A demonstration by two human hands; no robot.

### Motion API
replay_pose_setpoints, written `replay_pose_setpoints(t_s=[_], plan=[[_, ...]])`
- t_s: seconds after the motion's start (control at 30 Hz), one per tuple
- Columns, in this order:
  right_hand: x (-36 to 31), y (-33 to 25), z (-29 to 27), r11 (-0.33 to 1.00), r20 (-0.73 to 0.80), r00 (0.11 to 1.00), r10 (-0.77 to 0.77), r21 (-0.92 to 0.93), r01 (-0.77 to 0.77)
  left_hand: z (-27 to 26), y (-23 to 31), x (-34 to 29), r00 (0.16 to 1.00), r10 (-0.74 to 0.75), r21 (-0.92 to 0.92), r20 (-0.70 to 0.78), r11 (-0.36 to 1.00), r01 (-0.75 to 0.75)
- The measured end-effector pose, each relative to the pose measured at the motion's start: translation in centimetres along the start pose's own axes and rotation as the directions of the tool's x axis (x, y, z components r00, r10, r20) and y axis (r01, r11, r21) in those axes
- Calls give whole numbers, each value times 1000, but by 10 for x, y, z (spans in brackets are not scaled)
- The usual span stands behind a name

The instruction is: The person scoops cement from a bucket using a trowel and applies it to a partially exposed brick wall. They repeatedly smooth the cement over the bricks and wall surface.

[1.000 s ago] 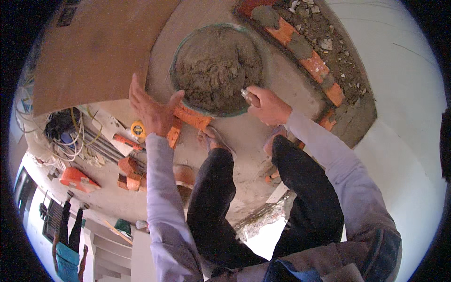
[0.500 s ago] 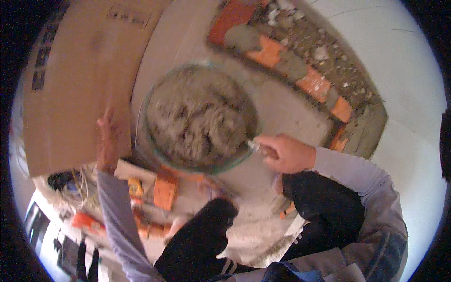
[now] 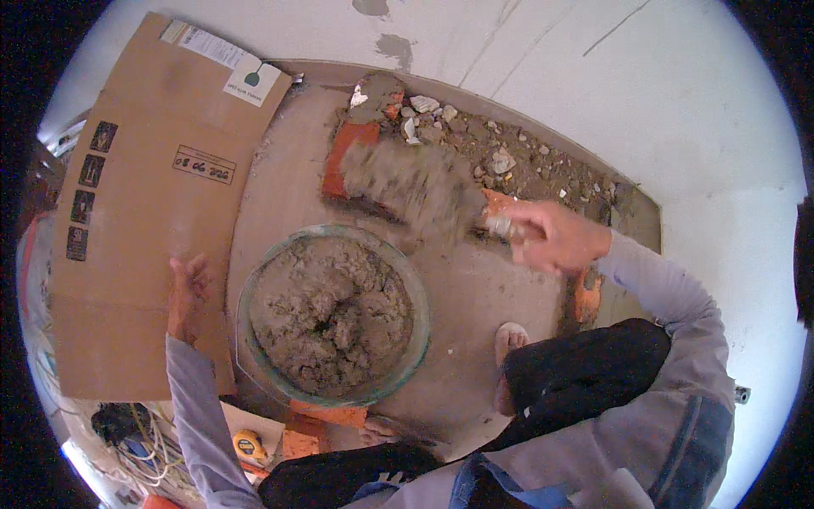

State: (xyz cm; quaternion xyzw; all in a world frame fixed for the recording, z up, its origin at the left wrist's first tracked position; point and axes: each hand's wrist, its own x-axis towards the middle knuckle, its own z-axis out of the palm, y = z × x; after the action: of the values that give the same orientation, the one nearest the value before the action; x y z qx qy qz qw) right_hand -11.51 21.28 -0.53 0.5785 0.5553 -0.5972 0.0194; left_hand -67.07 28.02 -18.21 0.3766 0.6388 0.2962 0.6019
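Observation:
My right hand (image 3: 555, 237) is closed around the pale handle of a trowel (image 3: 503, 225). Its blade is smeared by motion and hidden under wet grey mortar (image 3: 415, 187), over a row of orange-red bricks (image 3: 352, 153). To the left, my left hand (image 3: 191, 288) is empty, fingers apart, in front of the cardboard (image 3: 161, 220); I cannot tell if it touches it. Between my hands stands a round green-rimmed bucket (image 3: 424, 339). Lumpy mortar (image 3: 331, 314) fills much of it, with a dark hollow near the middle.
Rubble and stones (image 3: 500, 161) lie between the brick row and the white wall (image 3: 678, 110). Near my legs are loose bricks (image 3: 331, 414), a yellow tape measure (image 3: 248, 445) and tangled cords (image 3: 148, 441). My bare foot (image 3: 510, 339) rests right of the bucket.
My right hand has moved from the bucket's right rim up to the brick row, now with mortar on the trowel. The head view has shifted, so the bucket sits lower. My left hand stays empty.

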Motion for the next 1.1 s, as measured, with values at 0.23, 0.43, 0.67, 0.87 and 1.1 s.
replay_pose_setpoints(t_s=[0.23, 0.43, 0.67, 0.87, 1.1], plan=[[106, 118, -75, 542, -483, 573, -662, -837, -79, 0, 4, -44, 998, -45, 58, 34, 997, 43], [119, 103, -84, 636, -583, 606, -541, -755, -159, -21, -12, -86, 984, -61, 82, -165, 994, 75], [61, 66, -65, 672, -393, 735, -552, -731, 114, 10, -22, -118, 987, -116, -12, 111, 993, 118], [-8, -77, 19, 150, 105, 724, -682, -948, 279, 40, -68, -136, 985, -59, -189, 164, 978, 90], [63, -127, 76, -321, 391, 689, -610, -917, 236, 76, -66, -165, 986, 64, -290, 151, 957, -18]])
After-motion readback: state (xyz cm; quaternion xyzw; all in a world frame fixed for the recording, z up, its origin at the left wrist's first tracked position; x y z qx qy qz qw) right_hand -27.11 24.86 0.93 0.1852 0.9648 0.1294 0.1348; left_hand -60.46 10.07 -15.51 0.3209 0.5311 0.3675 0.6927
